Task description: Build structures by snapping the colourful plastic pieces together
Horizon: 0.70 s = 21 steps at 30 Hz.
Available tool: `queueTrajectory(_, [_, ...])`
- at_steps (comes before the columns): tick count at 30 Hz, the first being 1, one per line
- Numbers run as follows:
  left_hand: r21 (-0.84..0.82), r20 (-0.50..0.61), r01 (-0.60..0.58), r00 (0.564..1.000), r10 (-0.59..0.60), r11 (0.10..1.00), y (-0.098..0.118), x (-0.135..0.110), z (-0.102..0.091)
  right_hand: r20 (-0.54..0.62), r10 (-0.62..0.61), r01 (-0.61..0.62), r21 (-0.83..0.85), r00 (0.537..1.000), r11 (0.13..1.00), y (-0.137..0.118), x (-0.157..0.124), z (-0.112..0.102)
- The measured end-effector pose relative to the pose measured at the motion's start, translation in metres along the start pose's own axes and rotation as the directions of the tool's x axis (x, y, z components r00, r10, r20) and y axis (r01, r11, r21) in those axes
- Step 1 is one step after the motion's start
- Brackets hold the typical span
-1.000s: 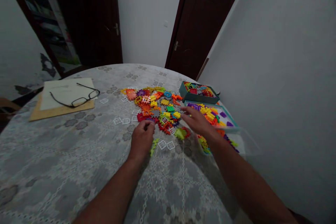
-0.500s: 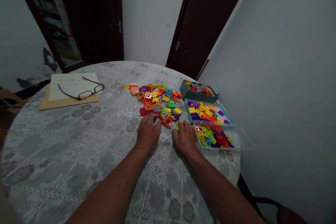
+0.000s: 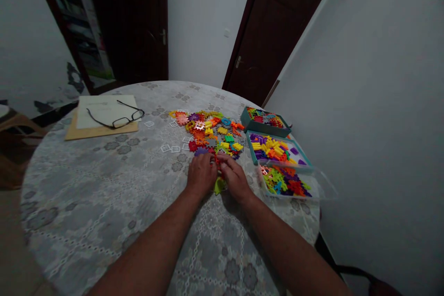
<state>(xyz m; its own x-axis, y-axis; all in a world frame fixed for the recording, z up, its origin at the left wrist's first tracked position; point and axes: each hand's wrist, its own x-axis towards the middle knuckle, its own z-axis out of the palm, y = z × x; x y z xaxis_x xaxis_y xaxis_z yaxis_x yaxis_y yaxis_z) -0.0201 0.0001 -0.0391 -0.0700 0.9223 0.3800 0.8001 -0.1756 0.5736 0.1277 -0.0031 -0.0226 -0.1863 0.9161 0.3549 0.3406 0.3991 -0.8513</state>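
My left hand [image 3: 201,175] is closed at the near edge of a heap of colourful plastic building pieces [image 3: 211,142], its fingers curled inward. My right hand [image 3: 236,177] comes up against it from the other side, thumb and fingers bent. Between the fingertips of both hands shows a red building piece [image 3: 217,161], partly covered by the fingers. Below the hands a lime-green building piece [image 3: 219,186] rests on the tablecloth. A purple-blue piece [image 3: 200,151] sits just beyond my left fingers.
White window-frame pieces [image 3: 175,149] lie left of the heap. At right stand a teal tray [image 3: 254,153] of yellow and purple pieces, a clear tray [image 3: 287,196] of mixed pieces and a box [image 3: 263,126]. Papers [image 3: 86,120] with glasses [image 3: 121,122] lie at far left.
My right hand has moved left, close to my left hand. The lime-green piece, earlier by my right fingers, is now below both hands. The whole view has shifted slightly.
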Motion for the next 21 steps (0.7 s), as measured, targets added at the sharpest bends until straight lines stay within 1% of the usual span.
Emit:
queueTrajectory(2, [-0.003, -0.021, -0.005, 1.000, 0.005, 1.000, 0.000, -0.001, 0.001, -0.049, -0.033, 0.028, -0.086, 0.998, 0.996, -0.005, 0.014, -0.006])
queueTrajectory(4, [-0.010, -0.039, -0.009, 0.999, 0.009, 1.000, 0.000, -0.003, 0.002, -0.109, -0.069, 0.041, -0.238, 0.992, 0.970, -0.004, 0.036, -0.017])
queueTrajectory(5, [-0.011, -0.046, -0.008, 0.999, 0.008, 1.000, 0.000, -0.003, 0.002, -0.119, -0.087, 0.045, -0.321, 0.989, 0.946, -0.001, 0.048, -0.023])
queueTrajectory(7, [-0.010, -0.050, -0.009, 0.999, 0.008, 1.000, 0.003, -0.004, 0.001, -0.102, -0.103, 0.040, -0.489, 0.989, 0.871, 0.008, 0.075, -0.034])
queueTrajectory(10, [0.006, -0.026, -0.012, 1.000, 0.013, 1.000, 0.009, -0.006, -0.003, -0.083, -0.023, -0.039, -0.673, 0.996, 0.738, 0.024, 0.107, -0.041])
queueTrajectory(12, [0.015, 0.007, -0.026, 1.000, 0.026, 1.000, 0.013, -0.009, -0.008, -0.100, 0.034, -0.096, -0.721, 0.994, 0.687, 0.034, 0.119, -0.038])
queueTrajectory(15, [0.024, 0.098, -0.083, 0.992, 0.080, 0.996, 0.017, -0.016, -0.013, -0.141, 0.102, -0.173, -0.737, 0.985, 0.653, 0.047, 0.125, -0.028])
queueTrajectory(19, [0.040, 0.279, -0.163, 0.949, 0.146, 0.986, 0.015, -0.025, -0.014, -0.193, 0.176, -0.261, -0.746, 0.965, 0.613, 0.058, 0.126, -0.018])
queueTrajectory(21, [0.040, 0.314, -0.181, 0.936, 0.159, 0.983, 0.013, -0.026, -0.013, -0.201, 0.189, -0.275, -0.747, 0.961, 0.606, 0.061, 0.125, -0.016])
